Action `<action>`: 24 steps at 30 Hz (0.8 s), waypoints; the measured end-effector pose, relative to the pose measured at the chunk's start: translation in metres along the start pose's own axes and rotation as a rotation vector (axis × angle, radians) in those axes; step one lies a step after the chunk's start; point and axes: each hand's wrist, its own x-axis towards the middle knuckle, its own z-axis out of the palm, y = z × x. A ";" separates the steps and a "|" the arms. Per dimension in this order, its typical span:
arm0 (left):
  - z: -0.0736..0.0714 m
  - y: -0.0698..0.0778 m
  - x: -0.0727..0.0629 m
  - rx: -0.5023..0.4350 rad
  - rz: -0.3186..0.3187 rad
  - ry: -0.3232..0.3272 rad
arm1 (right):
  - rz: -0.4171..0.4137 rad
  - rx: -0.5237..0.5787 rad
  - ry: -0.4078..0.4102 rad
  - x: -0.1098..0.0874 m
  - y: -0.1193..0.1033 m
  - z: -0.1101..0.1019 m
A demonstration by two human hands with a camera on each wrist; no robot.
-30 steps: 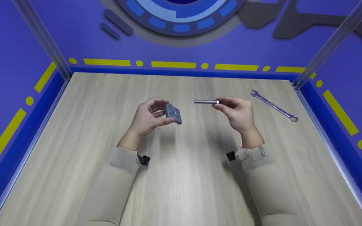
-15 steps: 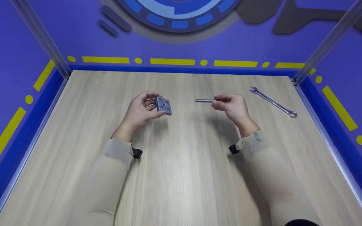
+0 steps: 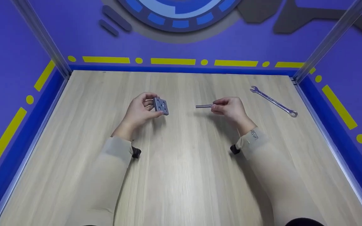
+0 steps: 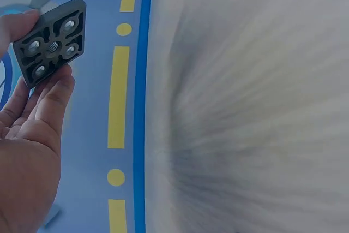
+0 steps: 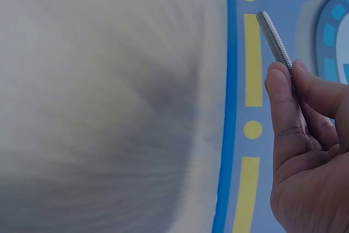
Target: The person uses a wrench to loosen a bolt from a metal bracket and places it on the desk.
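My left hand (image 3: 137, 110) grips a small square grey plate (image 3: 161, 106) by its edges, held up above the table. In the left wrist view, the plate (image 4: 53, 46) shows a threaded hole in its middle and several metal-lined holes near its corners. Across from it, my right hand (image 3: 232, 109) pinches a metal bolt (image 3: 203, 106) between thumb and fingers. The bolt's free end points left toward the plate, with a gap between them. Threads along the bolt (image 5: 274, 39) are plain in the right wrist view; its other end is hidden in the fingers.
A combination wrench (image 3: 273, 101) lies slanted on the wooden table (image 3: 181, 175) at the back right. Blue-purple panels (image 3: 168, 47) with yellow marks stand along the table's back and sides, with metal posts at the back corners.
My left hand has moved left and slightly away with the plate, whose holed face now turns more toward me. The bolt has dipped slightly, and its end by the fingers is now covered.
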 end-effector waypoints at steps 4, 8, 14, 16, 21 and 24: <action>-0.002 -0.005 0.003 0.032 -0.024 -0.019 | -0.002 -0.088 -0.006 0.002 0.005 0.000; -0.004 -0.011 0.005 0.068 -0.060 -0.065 | -0.038 -0.234 -0.027 0.002 0.010 0.002; -0.003 -0.019 0.008 0.136 -0.104 -0.147 | -0.087 -0.390 -0.048 0.001 0.015 0.000; -0.003 -0.021 0.009 0.148 -0.122 -0.170 | -0.100 -0.435 -0.053 0.001 0.016 -0.001; -0.001 -0.022 0.009 0.154 -0.140 -0.209 | -0.125 -0.517 -0.057 0.001 0.020 -0.005; 0.000 -0.021 0.010 0.155 -0.144 -0.213 | -0.136 -0.554 -0.055 0.003 0.022 -0.008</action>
